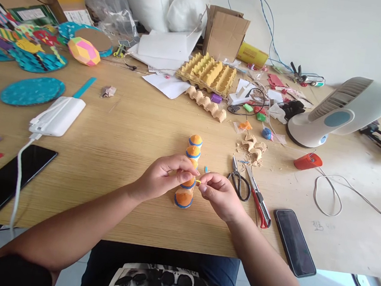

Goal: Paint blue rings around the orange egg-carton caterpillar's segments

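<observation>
A strip of egg-carton bumps [184, 198], coated orange with blue bands round their bases, lies lengthwise on the table in front of me. Over its middle, my left hand [169, 173] has thumb and forefinger pinched together; whatever may be between them is too small to name. Just right of the strip, my right hand [219, 193] pinches one end of a thin yellow strip [198, 181], which reaches toward the left fingertips. Some of the orange bumps are hidden behind my left hand. A short blue scrap [206, 168] lies beyond the right fingers.
Black-handled scissors [240, 181] and a red utility knife [259, 199] lie right of my right hand, near a phone [294, 242]. Farther back are a yellow egg tray [207, 73] and a white fan [345, 110]. At left are a power bank [57, 116] and another phone [9, 182].
</observation>
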The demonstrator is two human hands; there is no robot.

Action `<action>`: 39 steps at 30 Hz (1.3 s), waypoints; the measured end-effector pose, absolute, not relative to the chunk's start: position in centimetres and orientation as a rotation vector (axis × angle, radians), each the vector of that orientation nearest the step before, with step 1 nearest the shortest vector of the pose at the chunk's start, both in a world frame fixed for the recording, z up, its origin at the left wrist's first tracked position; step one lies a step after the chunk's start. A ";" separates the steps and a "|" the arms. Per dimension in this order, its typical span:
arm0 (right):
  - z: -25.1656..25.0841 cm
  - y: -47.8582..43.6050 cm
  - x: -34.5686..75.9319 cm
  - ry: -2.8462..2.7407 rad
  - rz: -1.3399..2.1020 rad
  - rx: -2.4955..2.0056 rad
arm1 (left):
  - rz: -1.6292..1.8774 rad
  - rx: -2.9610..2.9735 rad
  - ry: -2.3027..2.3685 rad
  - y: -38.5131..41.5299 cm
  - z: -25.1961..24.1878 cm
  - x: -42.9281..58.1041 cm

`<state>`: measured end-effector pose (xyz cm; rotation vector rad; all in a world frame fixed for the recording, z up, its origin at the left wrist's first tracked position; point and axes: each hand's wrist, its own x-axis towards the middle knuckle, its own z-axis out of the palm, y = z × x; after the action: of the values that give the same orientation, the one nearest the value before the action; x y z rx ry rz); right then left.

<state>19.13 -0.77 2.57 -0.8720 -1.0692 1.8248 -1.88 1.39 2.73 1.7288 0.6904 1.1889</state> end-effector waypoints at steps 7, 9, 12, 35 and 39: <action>2.3 -0.7 19.2 -1.090 1.829 -0.846 | 0.984 1.527 0.696 1.6 2.7 -1.6; 2.3 -0.7 19.3 -1.087 1.826 -0.855 | 0.983 1.506 0.669 1.5 2.7 -1.4; 2.3 -0.7 19.3 -1.078 1.836 -0.863 | 0.995 1.521 0.637 1.3 2.6 -1.3; 1.9 -0.8 19.4 -1.079 1.867 -0.833 | 1.150 1.825 0.626 1.0 2.9 -1.2; 1.9 -0.8 19.4 -1.096 1.846 -0.844 | 1.179 1.878 0.631 1.0 3.0 -1.2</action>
<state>19.37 -0.83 1.90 -0.8442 -1.0957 1.8460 -1.23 1.00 2.98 1.8783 0.6312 1.1785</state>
